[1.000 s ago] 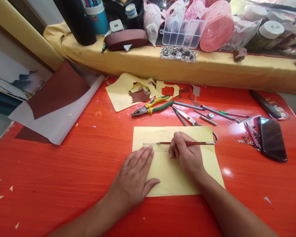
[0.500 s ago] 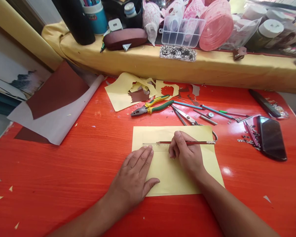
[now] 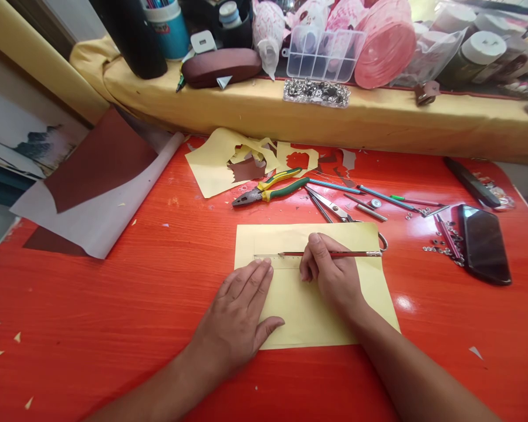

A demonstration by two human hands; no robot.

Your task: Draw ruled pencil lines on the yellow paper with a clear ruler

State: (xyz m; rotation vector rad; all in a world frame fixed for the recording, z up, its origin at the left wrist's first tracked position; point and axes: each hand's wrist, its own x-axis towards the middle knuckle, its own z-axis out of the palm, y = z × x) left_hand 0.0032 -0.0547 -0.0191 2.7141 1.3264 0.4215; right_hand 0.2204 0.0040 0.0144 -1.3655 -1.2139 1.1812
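Your left hand [image 3: 235, 319] lay flat, open on ruler [image 3: 286, 262]; right hand [image 3: 334, 272] pinched pencil [image 3: 356, 254]. Light pressure risked ruler slipping.

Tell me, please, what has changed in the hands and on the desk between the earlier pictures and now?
Nothing visibly changed; only the camera view shifted slightly. The right hand still holds the pencil, the left hand still lies flat on the yellow sheet, and the pliers and scissors stayed in place.

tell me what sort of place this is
Probably a home craft corner: pliers and scissors lie on the red table, near cut paper scraps and a box of metal rings.
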